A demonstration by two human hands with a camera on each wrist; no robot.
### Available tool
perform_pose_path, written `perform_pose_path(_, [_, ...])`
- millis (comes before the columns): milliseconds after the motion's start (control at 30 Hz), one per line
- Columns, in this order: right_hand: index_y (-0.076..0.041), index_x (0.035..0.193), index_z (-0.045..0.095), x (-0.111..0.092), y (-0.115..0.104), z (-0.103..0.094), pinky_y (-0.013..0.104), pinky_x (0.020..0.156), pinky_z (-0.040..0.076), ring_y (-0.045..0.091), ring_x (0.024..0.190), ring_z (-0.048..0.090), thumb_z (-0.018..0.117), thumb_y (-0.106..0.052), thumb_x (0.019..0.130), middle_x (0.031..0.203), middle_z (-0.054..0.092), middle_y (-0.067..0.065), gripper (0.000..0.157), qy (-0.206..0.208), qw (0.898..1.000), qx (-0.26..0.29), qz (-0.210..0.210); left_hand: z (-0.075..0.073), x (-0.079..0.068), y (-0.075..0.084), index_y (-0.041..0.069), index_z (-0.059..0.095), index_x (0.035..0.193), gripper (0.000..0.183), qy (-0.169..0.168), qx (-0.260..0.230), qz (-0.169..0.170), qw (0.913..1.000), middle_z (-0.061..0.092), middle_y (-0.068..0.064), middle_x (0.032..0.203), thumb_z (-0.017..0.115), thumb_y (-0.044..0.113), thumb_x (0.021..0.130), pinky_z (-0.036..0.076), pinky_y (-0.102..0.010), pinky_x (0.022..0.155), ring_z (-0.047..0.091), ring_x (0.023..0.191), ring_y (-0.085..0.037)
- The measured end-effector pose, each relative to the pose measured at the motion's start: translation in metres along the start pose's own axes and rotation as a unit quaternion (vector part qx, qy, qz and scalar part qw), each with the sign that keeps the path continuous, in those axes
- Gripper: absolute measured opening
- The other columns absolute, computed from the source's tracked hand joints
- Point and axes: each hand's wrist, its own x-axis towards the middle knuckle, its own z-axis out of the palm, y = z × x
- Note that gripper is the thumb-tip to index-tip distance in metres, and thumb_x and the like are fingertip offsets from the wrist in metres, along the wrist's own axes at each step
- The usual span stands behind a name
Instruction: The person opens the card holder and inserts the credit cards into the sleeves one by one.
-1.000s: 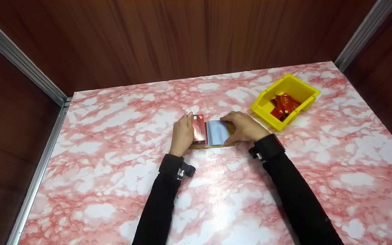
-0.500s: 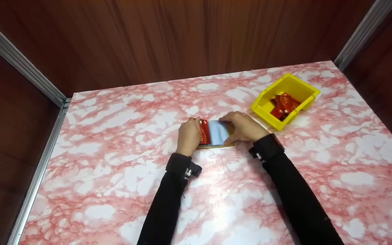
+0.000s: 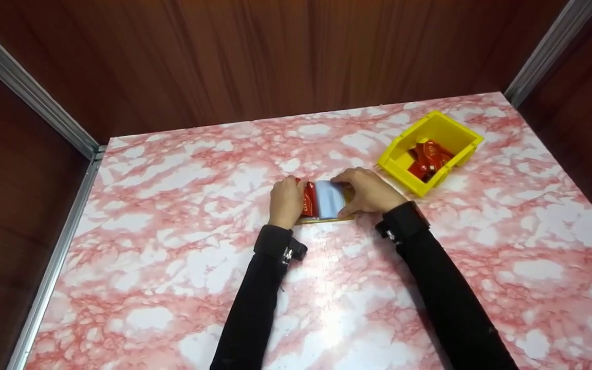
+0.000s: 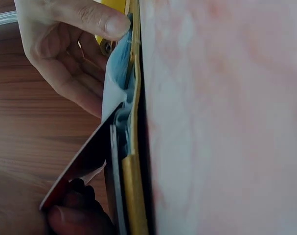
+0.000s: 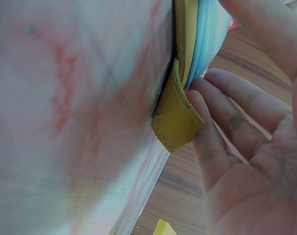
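Observation:
A yellow card holder (image 4: 134,93) with clear plastic sleeves (image 3: 330,199) lies spread on the table. My left hand (image 3: 285,203) pinches a red card (image 3: 309,199) over the holder's left part. In the left wrist view that card slants, its far edge at the sleeves' openings; whether it is inside one cannot be told. My right hand (image 3: 370,190) holds the holder's right part, thumb at the near edge and fingers at the far edge. In the right wrist view, a stitched yellow strap (image 5: 177,117) sticks out beside the right fingers.
A yellow bin (image 3: 396,169) with several red cards (image 3: 431,155) stands to the back right of the right hand. The pink marbled table (image 3: 198,288) ends at a brown wood-grain panel (image 3: 224,61), with metal posts at the corners.
My left hand has moved right, toward the sleeves, bringing the red card with it, then stayed almost in place over the last half second. My right hand keeps its place on the card holder.

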Motion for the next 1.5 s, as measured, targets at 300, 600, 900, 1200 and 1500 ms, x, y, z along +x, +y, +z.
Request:
perform_pose_path(300, [0.001, 0.137, 0.065, 0.002, -0.003, 0.000, 0.046, 0.108, 0.048, 0.031, 0.118, 0.063, 0.099, -0.022, 0.067, 0.131, 0.069, 0.016, 0.082, -0.001, 1.000, 0.011, -0.008, -0.003, 0.002, -0.002, -0.006, 0.071, 0.089, 0.034, -0.006, 0.006, 0.028, 0.9996, 0.073, -0.027, 0.089, 0.060, 0.022, 0.105, 0.056, -0.055, 0.085, 0.072, 0.094, -0.046])
perform_pose_path(600, [0.000, 0.138, 0.064, 0.002, 0.001, -0.003, 0.047, 0.108, 0.048, 0.032, 0.117, 0.062, 0.099, -0.021, 0.067, 0.132, 0.068, 0.016, 0.082, -0.006, 1.000, 0.015, 0.002, 0.004, 0.003, 0.005, -0.006, 0.071, 0.095, 0.036, -0.015, -0.005, 0.008, 0.9998, 0.074, -0.026, 0.093, 0.057, 0.025, 0.107, 0.056, -0.053, 0.089, 0.071, 0.097, -0.045])
perform_pose_path(900, [0.000, 0.135, 0.066, 0.001, 0.003, 0.000, 0.048, 0.106, 0.048, 0.033, 0.114, 0.061, 0.099, -0.020, 0.066, 0.129, 0.070, 0.016, 0.078, 0.000, 1.000, 0.012, -0.012, 0.015, -0.002, 0.017, -0.007, 0.069, 0.095, 0.035, 0.025, 0.039, 0.023, 0.9986, 0.073, -0.027, 0.087, 0.058, 0.024, 0.106, 0.057, -0.054, 0.084, 0.072, 0.090, -0.045])
perform_pose_path(1200, [-0.002, 0.134, 0.068, 0.001, 0.001, 0.000, 0.047, 0.104, 0.048, 0.032, 0.112, 0.061, 0.099, -0.023, 0.066, 0.127, 0.071, 0.014, 0.077, 0.000, 1.000, -0.001, -0.016, 0.005, -0.003, 0.020, -0.010, 0.068, 0.096, 0.030, -0.055, 0.026, 0.029, 0.9977, 0.071, -0.028, 0.097, 0.048, 0.011, 0.102, 0.057, -0.053, 0.087, 0.070, 0.097, -0.046])
perform_pose_path(1500, [-0.003, 0.135, 0.067, 0.001, 0.000, 0.000, 0.046, 0.107, 0.047, 0.031, 0.116, 0.061, 0.099, -0.021, 0.067, 0.128, 0.070, 0.013, 0.077, -0.004, 1.000, 0.001, 0.006, -0.003, 0.003, 0.020, 0.001, 0.065, 0.089, 0.021, -0.127, -0.059, -0.053, 0.9888, 0.073, -0.014, 0.076, 0.064, 0.016, 0.103, 0.054, -0.024, 0.050, 0.063, 0.045, -0.013])
